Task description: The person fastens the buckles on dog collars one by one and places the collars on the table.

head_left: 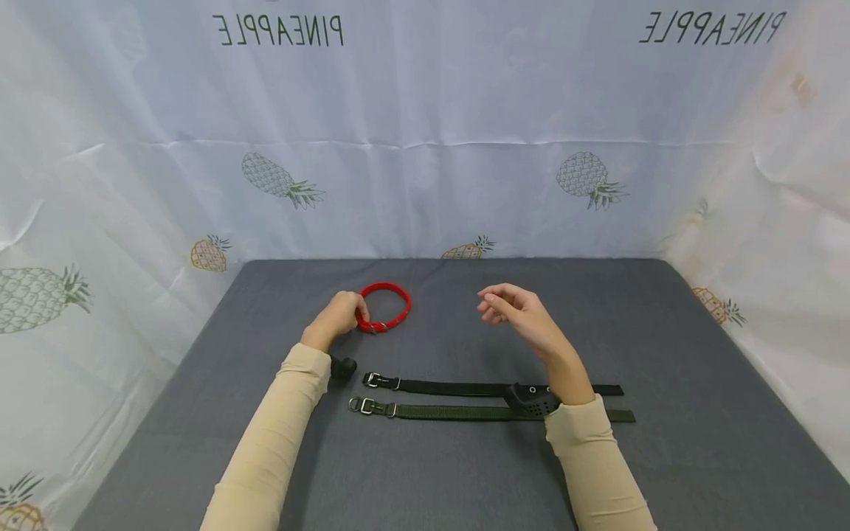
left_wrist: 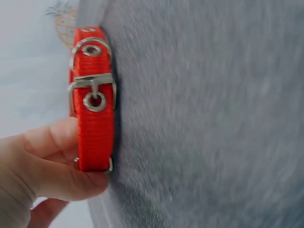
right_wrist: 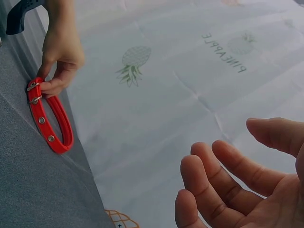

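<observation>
A red collar (head_left: 406, 313), buckled into a loop, stands on its edge on the grey table toward the back left. My left hand (head_left: 341, 315) pinches its near left side between thumb and fingers. In the left wrist view the collar (left_wrist: 95, 128) shows its metal buckle, a D-ring and eyelets, with the thumb low on the band beside the keeper. My right hand (head_left: 518, 310) hovers over the table to the right, fingers loosely bent and holding nothing. The right wrist view has this hand (right_wrist: 232, 185) apart from the collar (right_wrist: 40, 118).
A black collar (head_left: 451, 388) and an olive green collar (head_left: 451, 412) lie straight and parallel across the table, buckles at the left. The right wrist camera overlaps them in the head view. A pineapple-print curtain (head_left: 412, 199) borders the grey table (head_left: 425, 472) at the back and sides.
</observation>
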The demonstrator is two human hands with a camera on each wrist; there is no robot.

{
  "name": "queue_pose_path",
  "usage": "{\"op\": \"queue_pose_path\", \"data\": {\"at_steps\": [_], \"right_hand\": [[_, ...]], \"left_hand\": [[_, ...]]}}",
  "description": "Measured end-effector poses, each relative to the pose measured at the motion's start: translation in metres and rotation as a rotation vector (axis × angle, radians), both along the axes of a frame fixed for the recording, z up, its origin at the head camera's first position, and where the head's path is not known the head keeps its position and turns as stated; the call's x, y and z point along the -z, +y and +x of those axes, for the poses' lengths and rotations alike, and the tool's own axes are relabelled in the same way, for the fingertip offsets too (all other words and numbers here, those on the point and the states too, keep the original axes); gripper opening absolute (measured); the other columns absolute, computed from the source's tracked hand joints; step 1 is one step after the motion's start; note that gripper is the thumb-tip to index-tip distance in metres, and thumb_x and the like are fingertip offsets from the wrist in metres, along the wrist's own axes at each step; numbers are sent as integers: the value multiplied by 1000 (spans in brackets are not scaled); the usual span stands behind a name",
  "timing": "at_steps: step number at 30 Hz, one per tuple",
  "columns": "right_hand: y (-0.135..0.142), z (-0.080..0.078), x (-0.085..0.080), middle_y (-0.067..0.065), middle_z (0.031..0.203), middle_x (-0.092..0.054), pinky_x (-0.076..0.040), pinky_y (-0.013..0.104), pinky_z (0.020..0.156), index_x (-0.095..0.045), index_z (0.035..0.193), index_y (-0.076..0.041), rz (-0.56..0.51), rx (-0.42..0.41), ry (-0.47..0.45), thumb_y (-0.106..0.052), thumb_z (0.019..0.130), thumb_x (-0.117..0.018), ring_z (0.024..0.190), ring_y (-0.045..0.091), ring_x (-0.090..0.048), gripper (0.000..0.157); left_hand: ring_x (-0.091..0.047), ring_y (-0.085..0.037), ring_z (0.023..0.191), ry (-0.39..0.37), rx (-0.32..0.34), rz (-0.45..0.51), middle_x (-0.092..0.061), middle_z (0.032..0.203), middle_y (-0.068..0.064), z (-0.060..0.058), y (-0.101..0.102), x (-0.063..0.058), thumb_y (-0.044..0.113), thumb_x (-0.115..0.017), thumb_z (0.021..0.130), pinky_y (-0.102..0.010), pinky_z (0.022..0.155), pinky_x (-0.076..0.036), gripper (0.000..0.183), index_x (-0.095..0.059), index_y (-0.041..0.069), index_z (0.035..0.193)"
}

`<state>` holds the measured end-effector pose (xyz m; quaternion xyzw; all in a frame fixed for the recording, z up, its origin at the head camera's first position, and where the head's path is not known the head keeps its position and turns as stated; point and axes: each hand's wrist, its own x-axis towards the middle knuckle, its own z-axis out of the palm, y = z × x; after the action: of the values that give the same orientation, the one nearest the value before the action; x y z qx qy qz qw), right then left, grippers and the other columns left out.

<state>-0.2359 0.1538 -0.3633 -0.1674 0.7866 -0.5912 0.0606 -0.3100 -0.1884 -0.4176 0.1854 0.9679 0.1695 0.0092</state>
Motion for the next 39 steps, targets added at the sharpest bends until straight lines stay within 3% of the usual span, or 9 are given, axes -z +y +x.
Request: {"op": "queue_pose_path", "data": {"at_steps": [8,15,20,25,30,34,39], "right_hand": [[0,2,-2,-7,96,-64,-53,27,84,-57,123,-1,7,-11,4,-26,102,-50,86,8,-64,34],[0,4,-1,-4,98,-63,-53,30,85,-57,123,-1,5,-16,11,-25,102,-49,85,6,-63,33],[-1,3,-2,-1,99,-64,-52,26,84,-57,123,-1,8,-27,11,-26,102,-49,86,6,-63,34],[-2,3,-1,-1,99,-64,-52,23,82,-57,123,0,5,-27,8,-25,102,-49,85,6,-63,33],[-2,3,-1,-1,98,-64,-52,22,82,-57,123,-1,6,-23,2,-25,102,-50,85,7,-63,33],[-1,4,-2,1,99,-65,-53,29,85,-57,123,-1,9,-17,5,-25,102,-49,85,7,-63,33],[1,4,-2,-3,97,-65,-54,32,86,-57,123,0,6,-13,14,-25,102,-49,85,8,-63,33]], "left_hand": [[-60,-24,80,6,40,-42,-71,86,-13,-11,-4,2,-19,-58,76,-34,74,-54,27,-74,2,80],[-63,-30,93,-6,91,65,-70,102,-17,9,-1,5,-12,-52,83,-40,81,-54,28,-73,-2,100],[-65,-33,97,61,123,94,-71,101,-17,17,0,11,-12,-53,85,-43,84,-55,27,-72,-3,101],[-66,-34,94,103,90,107,-71,99,-19,14,-5,15,-18,-48,82,-43,82,-56,33,-73,-3,97],[-65,-34,95,90,39,128,-71,101,-20,10,-9,19,-18,-45,85,-43,81,-56,34,-72,-3,99],[-64,-36,100,80,34,148,-70,104,-21,9,-10,19,-14,-47,87,-44,84,-56,30,-72,-3,101],[-65,-32,94,90,36,178,-70,103,-20,14,-7,14,-12,-53,86,-43,81,-55,25,-71,-4,100]]}}
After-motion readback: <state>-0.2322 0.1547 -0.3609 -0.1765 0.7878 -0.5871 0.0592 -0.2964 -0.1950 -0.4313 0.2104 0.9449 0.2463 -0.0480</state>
